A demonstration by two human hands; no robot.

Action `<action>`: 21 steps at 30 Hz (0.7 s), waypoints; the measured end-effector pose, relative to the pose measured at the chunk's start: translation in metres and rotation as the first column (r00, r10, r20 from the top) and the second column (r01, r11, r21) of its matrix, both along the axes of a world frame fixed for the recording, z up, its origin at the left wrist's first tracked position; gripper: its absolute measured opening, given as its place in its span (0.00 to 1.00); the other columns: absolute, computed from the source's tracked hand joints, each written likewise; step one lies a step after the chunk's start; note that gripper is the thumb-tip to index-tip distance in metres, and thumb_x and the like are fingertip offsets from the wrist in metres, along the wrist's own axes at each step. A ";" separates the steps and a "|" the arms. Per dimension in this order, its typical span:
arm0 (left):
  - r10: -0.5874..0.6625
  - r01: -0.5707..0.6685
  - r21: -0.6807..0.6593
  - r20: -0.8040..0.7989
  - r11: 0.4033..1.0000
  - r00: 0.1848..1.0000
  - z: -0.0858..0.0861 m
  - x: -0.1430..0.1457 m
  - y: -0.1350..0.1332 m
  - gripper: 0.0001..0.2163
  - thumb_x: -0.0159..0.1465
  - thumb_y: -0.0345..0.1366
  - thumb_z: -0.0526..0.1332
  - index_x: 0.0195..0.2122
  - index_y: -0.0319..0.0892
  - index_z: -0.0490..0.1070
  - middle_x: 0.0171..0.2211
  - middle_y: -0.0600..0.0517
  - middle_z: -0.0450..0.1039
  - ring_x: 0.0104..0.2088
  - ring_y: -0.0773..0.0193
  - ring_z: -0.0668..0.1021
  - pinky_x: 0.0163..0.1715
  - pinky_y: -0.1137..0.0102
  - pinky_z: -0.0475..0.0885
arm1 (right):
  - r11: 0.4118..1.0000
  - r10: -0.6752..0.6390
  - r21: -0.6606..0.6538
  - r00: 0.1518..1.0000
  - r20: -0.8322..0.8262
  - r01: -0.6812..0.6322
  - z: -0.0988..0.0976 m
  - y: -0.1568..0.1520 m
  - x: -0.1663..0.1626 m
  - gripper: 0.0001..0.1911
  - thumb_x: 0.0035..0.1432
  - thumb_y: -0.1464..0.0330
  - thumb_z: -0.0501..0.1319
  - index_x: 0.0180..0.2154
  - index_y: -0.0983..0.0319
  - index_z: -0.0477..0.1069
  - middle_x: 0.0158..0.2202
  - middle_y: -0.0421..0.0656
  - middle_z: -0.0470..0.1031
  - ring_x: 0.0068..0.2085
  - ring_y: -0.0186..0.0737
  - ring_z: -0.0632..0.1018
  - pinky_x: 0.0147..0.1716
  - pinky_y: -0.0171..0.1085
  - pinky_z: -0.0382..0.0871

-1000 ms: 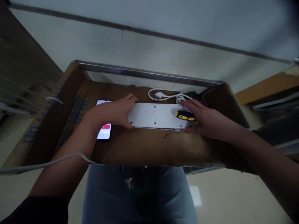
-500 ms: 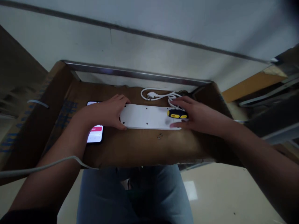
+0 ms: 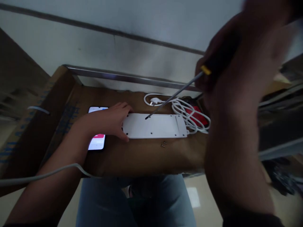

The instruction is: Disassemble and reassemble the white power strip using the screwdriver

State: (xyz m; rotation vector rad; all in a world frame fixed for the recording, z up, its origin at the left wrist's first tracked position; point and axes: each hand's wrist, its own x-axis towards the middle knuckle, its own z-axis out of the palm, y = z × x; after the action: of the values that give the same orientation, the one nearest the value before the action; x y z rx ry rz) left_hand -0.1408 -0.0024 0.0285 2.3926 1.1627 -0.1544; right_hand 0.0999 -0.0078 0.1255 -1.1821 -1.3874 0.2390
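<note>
A white power strip lies on the cardboard with its flat, holed side up. My left hand is closed around its left end, thumb at the near edge and fingers at the far edge. In my right hand, raised high on the right, is a screwdriver with a dark and yellow handle. Its shaft slants down to the left, and the tip appears at or just over a hole near the strip's far edge. Several small screws lie just in front of the strip.
A phone with a lit screen lies partly under my left forearm. The strip's white cord is coiled at the right over a red object, its plug behind the strip. Cardboard sides and a metal rail border the surface.
My right hand has left the strip's right end and risen, turning the screwdriver so its shaft points down at the strip. My left hand keeps its grip on the left end.
</note>
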 end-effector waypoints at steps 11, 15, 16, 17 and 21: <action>0.107 -0.074 -0.164 0.203 0.984 0.973 0.020 -0.023 0.013 0.18 0.61 0.39 0.69 0.52 0.43 0.79 0.45 0.52 0.83 0.42 0.60 0.83 0.42 0.69 0.75 | 0.927 0.292 0.230 0.955 0.048 -0.295 -0.036 0.036 -0.078 0.21 0.65 0.67 0.53 0.22 0.63 0.46 0.22 0.39 0.50 0.27 0.21 0.59 0.30 0.31 0.52; 0.066 -0.023 -0.101 0.439 0.995 0.896 0.019 -0.024 0.014 0.13 0.66 0.35 0.61 0.49 0.41 0.81 0.42 0.52 0.84 0.40 0.63 0.82 0.41 0.71 0.75 | 0.941 0.276 0.178 0.957 0.087 -0.288 -0.037 0.038 -0.075 0.21 0.66 0.66 0.53 0.23 0.64 0.46 0.24 0.39 0.50 0.28 0.20 0.59 0.32 0.33 0.49; 0.055 -0.012 -0.092 0.481 0.996 0.875 0.019 -0.024 0.014 0.13 0.67 0.35 0.61 0.49 0.41 0.81 0.43 0.51 0.84 0.40 0.63 0.82 0.41 0.72 0.75 | 0.938 0.288 0.165 0.951 0.114 -0.304 -0.038 0.037 -0.074 0.22 0.67 0.66 0.55 0.23 0.64 0.48 0.23 0.39 0.51 0.28 0.20 0.58 0.31 0.34 0.47; 0.048 -0.002 -0.090 0.515 0.996 0.856 0.019 -0.024 0.014 0.12 0.68 0.36 0.61 0.49 0.41 0.81 0.43 0.51 0.84 0.40 0.63 0.82 0.40 0.73 0.75 | 0.936 0.300 0.148 0.943 0.143 -0.320 -0.039 0.036 -0.073 0.23 0.68 0.65 0.56 0.23 0.64 0.50 0.23 0.39 0.51 0.28 0.21 0.58 0.31 0.35 0.47; 0.042 0.028 -0.105 0.609 0.994 0.792 0.019 -0.022 0.013 0.12 0.70 0.41 0.62 0.47 0.40 0.81 0.43 0.50 0.83 0.40 0.62 0.82 0.39 0.72 0.75 | 0.919 0.324 0.164 0.923 0.210 -0.360 -0.042 0.033 -0.072 0.25 0.69 0.66 0.59 0.22 0.62 0.52 0.22 0.40 0.52 0.27 0.26 0.57 0.31 0.38 0.47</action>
State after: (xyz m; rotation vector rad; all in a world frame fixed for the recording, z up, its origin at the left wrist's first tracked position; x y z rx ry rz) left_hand -0.1625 0.0107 0.0479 2.0884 0.8186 0.5187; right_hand 0.0282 0.0255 0.0837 -0.8023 -1.7348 0.2373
